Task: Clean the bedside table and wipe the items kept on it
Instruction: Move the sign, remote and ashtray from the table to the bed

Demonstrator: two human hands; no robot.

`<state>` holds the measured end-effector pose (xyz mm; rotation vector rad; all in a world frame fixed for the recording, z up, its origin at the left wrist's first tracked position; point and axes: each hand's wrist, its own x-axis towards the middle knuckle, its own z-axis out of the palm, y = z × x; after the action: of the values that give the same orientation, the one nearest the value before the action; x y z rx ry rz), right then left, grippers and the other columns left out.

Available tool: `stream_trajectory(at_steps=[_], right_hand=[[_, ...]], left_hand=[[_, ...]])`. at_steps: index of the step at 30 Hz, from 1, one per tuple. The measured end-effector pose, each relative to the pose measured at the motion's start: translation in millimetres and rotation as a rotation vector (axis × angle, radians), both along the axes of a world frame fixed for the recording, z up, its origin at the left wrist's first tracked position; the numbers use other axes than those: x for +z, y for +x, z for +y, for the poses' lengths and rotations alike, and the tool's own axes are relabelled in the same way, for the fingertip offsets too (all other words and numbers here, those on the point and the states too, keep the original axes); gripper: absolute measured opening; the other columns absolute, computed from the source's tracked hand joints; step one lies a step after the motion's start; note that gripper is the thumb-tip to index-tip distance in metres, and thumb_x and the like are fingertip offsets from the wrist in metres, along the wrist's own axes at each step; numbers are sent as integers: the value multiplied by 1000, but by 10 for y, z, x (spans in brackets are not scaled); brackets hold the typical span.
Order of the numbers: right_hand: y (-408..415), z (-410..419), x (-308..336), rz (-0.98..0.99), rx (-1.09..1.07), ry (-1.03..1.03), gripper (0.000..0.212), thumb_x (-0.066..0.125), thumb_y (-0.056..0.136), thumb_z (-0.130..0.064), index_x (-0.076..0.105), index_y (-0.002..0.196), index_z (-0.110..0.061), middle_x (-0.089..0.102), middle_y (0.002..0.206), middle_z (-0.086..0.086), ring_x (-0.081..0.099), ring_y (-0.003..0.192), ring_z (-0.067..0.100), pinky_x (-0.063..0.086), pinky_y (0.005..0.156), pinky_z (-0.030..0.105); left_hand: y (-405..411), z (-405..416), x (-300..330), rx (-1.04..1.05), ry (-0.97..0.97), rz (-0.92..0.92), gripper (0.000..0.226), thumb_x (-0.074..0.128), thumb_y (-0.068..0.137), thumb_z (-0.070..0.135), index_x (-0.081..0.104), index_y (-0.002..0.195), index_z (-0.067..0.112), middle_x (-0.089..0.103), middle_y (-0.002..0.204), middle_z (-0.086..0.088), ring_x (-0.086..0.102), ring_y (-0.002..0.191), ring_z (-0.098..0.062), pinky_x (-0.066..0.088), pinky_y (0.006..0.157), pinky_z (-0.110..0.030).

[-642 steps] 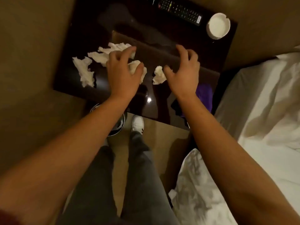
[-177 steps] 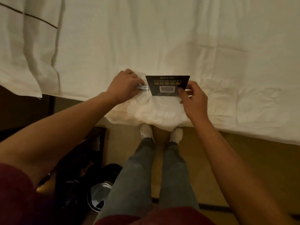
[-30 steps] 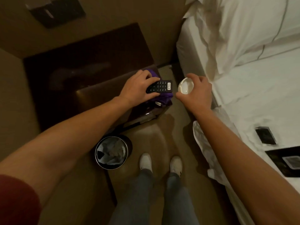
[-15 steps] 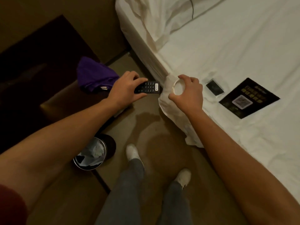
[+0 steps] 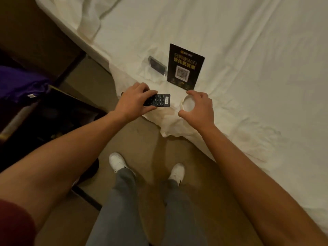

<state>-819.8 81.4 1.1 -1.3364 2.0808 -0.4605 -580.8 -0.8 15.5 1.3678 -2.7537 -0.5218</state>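
Over the bed [image 5: 248,50], left hand [image 5: 132,102] grips remote [image 5: 159,100], right hand [image 5: 198,109] grips ashtray [image 5: 188,105].

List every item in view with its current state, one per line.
Black remote control: gripped by the left hand, at the bed's edge.
Round white ashtray: held by the right hand, over the sheet.
Black WiFi card with QR code: lying flat on the white bed sheet.
Clear acrylic stand: lying on the sheet, beside the card.
Purple cloth: bunched on the dark bedside table.
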Motion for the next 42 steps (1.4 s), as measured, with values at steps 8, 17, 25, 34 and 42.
stream_trajectory(at_steps=[8,17,25,34,42], right_hand=[[-1059,507,-173,-11,-134,21,81,79,66,-40,53,143,-34,49,144,3,46,130,28,42,91,32],[-1571,735,-406,32,-277,35,83,81,70,-31,51,147,-27,51,146,4,46,132,31,44,101,37],[-1696,798,-641,112,-361,110,84,79,73,-25,46,150,-28,46,153,5,39,141,31,45,110,43],[-1586,735,-683,188,-418,178,76,78,79,-31,49,149,-27,44,155,6,39,142,31,39,110,45],[-1638,765,-684,278,-496,226,77,79,75,-29,50,147,-28,45,154,7,39,142,32,38,111,46]], left_hand=[[-1175,201,-41,-122,37,-40,60,76,87,44,60,139,17,60,119,-13,56,109,-32,54,84,-47],[-2079,208,-217,-290,43,-40,58,78,86,42,61,137,18,61,120,-11,56,109,-31,51,81,-43],[-2445,57,-596,-387,102,-72,54,75,88,41,63,133,13,61,119,-13,55,110,-34,48,89,-44],[-2616,82,-777,-479,146,-85,52,69,91,44,62,133,13,60,121,-12,53,112,-32,44,92,-43],[-2858,46,-843,-523,126,-122,52,67,93,40,59,136,13,58,126,-13,51,118,-33,42,100,-45]])
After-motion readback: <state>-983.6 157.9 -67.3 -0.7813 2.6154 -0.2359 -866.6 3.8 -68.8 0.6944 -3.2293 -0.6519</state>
